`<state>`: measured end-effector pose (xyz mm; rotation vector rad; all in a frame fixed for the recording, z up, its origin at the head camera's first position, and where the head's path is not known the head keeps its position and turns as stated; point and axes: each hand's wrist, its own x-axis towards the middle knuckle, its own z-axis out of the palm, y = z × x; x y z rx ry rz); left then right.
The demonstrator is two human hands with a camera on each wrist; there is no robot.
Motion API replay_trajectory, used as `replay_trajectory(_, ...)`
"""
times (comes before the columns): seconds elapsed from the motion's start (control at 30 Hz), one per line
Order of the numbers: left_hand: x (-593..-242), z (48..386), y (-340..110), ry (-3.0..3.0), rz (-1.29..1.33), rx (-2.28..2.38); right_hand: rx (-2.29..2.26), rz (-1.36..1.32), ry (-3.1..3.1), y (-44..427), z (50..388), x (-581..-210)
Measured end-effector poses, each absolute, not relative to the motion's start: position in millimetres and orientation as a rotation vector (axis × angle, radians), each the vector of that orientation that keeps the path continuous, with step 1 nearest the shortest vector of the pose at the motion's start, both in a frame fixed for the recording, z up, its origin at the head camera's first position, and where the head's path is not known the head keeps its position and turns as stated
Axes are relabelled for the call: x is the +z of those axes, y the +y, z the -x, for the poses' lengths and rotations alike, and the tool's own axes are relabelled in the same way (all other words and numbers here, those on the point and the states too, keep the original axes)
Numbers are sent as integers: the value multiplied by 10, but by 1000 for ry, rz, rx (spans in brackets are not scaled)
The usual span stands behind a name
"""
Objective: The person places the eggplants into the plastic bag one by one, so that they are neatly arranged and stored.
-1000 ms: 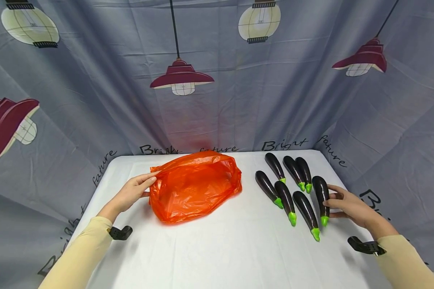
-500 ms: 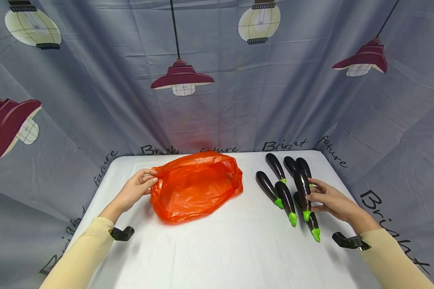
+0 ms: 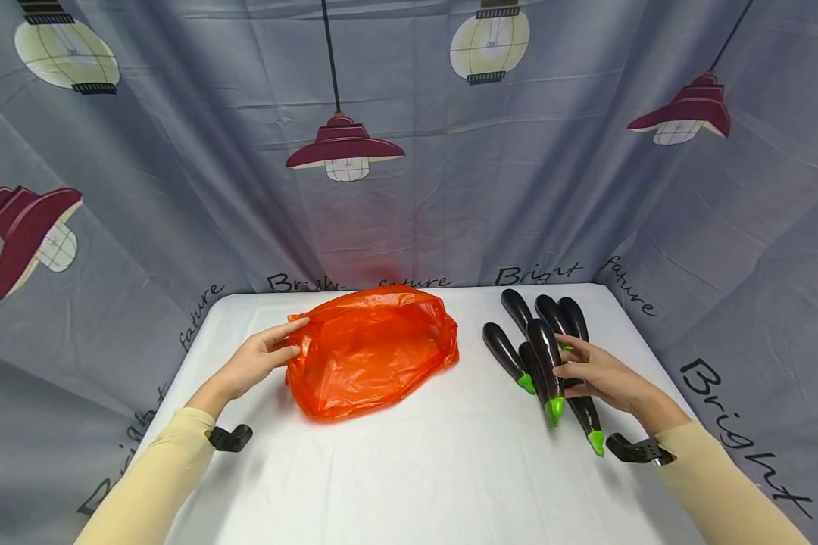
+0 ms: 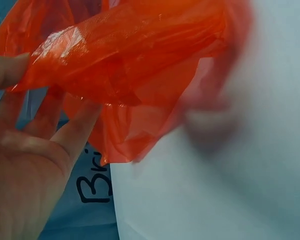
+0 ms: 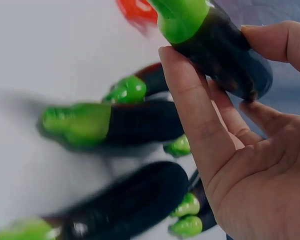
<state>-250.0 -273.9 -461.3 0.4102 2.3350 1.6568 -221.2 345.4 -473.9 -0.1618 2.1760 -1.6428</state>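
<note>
1. Holding 1 dark eggplant [image 3: 544, 352] in the right hand [image 3: 610, 378], with fingers clamped round it and its green end toward the worktop's [image 3: 409, 484] near side.
2. Touching the left edge of an orange plastic bag [image 3: 375, 363] with the left hand [image 3: 255, 363], with fingers spread apart.
3. Having 6 other eggplants [image 3: 503, 352] grouped around and below the held 1, right of the bag, apart from it.
4. Facing a grey curtain [image 3: 409, 227] printed with lamps.
</note>
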Motion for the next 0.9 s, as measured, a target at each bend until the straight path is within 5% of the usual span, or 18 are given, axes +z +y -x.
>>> replay_trajectory(0.9, -4612, 2520, -2726, 2229, -518, 1715, -1833, 309, 1632, 2253, 2591, -4808)
